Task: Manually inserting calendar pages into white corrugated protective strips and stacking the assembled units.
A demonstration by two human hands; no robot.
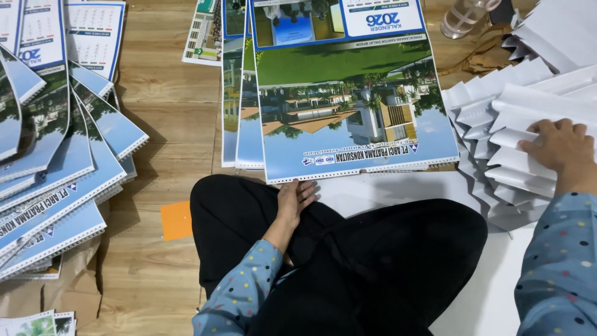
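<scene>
At twelve o'clock on the wooden floor (155,124): glossy blue spiral-bound wall calendar (357,118), your left hand (295,198) open, fingertips at its edge. Right hand (559,149), three o'clock, presses flat on folded white paper envelopes (497,118), gripping nothing; lift one cleanly.

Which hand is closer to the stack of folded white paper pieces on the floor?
Right. The right hand rests on the stack of folded white paper pieces. The left hand is far off, touching the near edge of the top calendar.
</scene>
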